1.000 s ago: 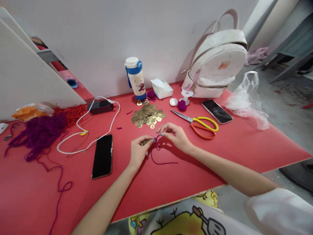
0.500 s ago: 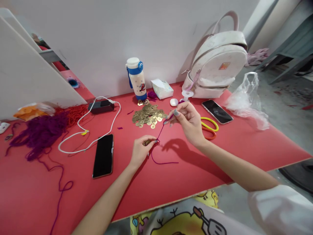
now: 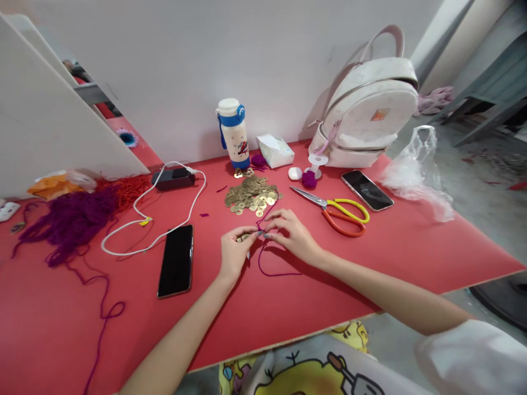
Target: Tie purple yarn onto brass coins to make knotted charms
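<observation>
Pinching purple cord (image 3: pixel 282 275): left hand (image 3: pixel 236 252), also gripping coins (image 3: pixel 244 238), and right hand (image 3: pixel 297 236) just beside; one end toward coin pile (image 3: pixel 248 195), other curving rightward, nearer right hand.

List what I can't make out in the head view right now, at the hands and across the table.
All in the head view:
Purple cord: any knot is too small and covered by the fingers of the left hand and right hand.
Brass coins in the left hand: mostly hidden by its fingers, so uncountable.
Coin pile: upper coins hide lower ones.
Trailing purple yarn: cut off by the bottom edge.
</observation>
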The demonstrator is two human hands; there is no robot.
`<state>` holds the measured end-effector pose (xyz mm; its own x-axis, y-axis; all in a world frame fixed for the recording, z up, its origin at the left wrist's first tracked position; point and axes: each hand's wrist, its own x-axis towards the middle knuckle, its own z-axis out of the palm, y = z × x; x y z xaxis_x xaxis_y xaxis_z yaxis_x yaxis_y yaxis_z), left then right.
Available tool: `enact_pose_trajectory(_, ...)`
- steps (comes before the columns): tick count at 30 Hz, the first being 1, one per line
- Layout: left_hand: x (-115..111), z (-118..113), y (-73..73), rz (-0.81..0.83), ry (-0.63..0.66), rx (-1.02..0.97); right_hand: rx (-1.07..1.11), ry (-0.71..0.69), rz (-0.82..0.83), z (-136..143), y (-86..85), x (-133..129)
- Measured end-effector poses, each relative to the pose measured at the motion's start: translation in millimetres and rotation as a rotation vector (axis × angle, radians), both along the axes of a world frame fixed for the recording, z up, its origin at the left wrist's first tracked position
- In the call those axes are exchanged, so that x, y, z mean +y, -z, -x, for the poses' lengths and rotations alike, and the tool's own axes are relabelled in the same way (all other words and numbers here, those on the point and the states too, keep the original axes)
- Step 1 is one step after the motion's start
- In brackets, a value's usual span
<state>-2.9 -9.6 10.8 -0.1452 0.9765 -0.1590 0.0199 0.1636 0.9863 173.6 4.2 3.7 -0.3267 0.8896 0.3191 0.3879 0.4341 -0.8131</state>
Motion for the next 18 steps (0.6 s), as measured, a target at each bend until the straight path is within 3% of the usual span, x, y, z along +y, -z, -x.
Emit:
enact_pose_trajectory(8, -4, -4, -2.1, 0.072, 0.062, -0.152, -0.076, -0.087, -0.019, 7, 8.9, -4)
enact_pose_trajectory(18, -17, -15, -8.3, 0.131, 0.159, -0.215, -0.187, -0.079, -0.081, 0, 12.3, 4)
